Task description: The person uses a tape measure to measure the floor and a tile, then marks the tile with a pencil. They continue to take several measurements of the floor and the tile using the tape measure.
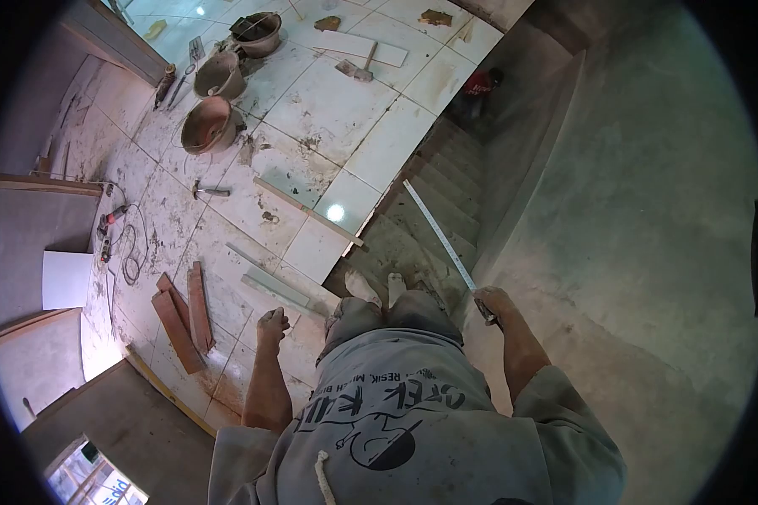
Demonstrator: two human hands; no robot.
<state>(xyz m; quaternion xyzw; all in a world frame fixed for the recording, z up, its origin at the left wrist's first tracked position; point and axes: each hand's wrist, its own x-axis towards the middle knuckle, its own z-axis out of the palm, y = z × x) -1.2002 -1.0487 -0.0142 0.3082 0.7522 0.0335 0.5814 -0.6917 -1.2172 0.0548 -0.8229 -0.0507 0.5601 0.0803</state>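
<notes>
My right hand (492,301) is closed on a tape measure, most of its case hidden by the fingers. Its pale blade (440,231) sticks out up and to the left, over the stairs. On the other side of my body, my left hand (273,320) is held over the tiled floor with its fingers curled in; whatever it may hold is too small to make out. Pale strips (275,289) lie on the tiles just beyond the left hand. My bare feet (377,288) are at the head of the stairs.
Stairs (446,181) descend beside the tile edge, with a person in red (480,82) lower down. Buckets (210,126), a hammer (209,191), a wooden strip (307,210), reddish boards (177,324) and a corded power tool (112,219) lie left. A grey wall (648,194) stands right.
</notes>
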